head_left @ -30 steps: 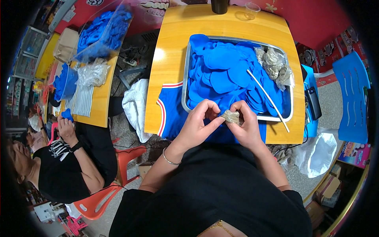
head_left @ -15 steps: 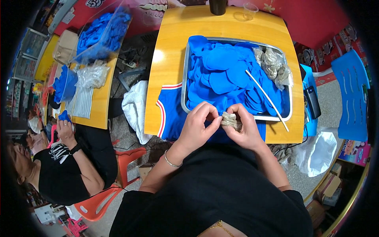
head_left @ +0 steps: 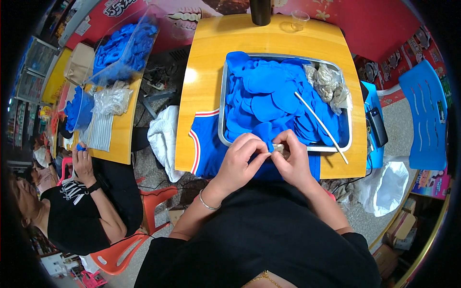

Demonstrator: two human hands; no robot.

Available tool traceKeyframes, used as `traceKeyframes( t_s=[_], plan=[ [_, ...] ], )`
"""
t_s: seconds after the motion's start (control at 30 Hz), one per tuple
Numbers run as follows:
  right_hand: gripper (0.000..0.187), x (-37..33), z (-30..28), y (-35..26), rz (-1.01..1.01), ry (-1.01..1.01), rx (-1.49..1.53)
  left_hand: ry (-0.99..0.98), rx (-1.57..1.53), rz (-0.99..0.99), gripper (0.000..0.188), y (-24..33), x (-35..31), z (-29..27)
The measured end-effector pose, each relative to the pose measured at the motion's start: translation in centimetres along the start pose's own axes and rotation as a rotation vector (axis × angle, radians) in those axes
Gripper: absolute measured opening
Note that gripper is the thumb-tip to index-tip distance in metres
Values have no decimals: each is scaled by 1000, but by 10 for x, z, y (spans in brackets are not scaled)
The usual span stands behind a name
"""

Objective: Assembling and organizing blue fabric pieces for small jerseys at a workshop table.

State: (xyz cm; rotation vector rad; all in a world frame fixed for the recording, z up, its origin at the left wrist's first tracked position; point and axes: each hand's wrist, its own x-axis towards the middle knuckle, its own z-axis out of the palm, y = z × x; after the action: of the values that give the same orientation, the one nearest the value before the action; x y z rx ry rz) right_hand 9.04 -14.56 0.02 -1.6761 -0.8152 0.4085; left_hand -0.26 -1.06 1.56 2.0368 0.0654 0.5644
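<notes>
At the near rim of the metal tray, my left hand pinches a small blue fabric piece that sticks up between my hands. Fingers curled, my right hand grips a small tan, crinkled bundle against that piece; the fingers hide most of it. Loose rounded blue fabric pieces heap up in the tray. Tan material in clear plastic bags lies in its far right corner. A white stick slants across the right side of the heap and over the rim.
Blue cloth with red-white trim lies under the tray. A dark cup and clear cup stand at the far edge. A blue chair is at right. At left, a co-worker handles blue fabric near a clear bin.
A blue piece now stands up between my fingers, and the tan bundle is more covered by them. My hands stay close together. The co-worker's hand has shifted slightly.
</notes>
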Motion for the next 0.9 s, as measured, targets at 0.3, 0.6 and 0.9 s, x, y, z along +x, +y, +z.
traceKeyframes(
  t_s=[0.3, 0.6, 0.9],
  plan=[
    [16, -3, 6, 17, 241, -27, 345, 11, 44, -48, 14, -5, -8, 8],
    [15, 0, 4, 20, 275, -16, 387, -91, -119, -180, 29, -7, -8, 7],
    [19, 4, -4, 15, 384, -91, 486, 14, 145, -62, 20, -6, -8, 13]
  ],
)
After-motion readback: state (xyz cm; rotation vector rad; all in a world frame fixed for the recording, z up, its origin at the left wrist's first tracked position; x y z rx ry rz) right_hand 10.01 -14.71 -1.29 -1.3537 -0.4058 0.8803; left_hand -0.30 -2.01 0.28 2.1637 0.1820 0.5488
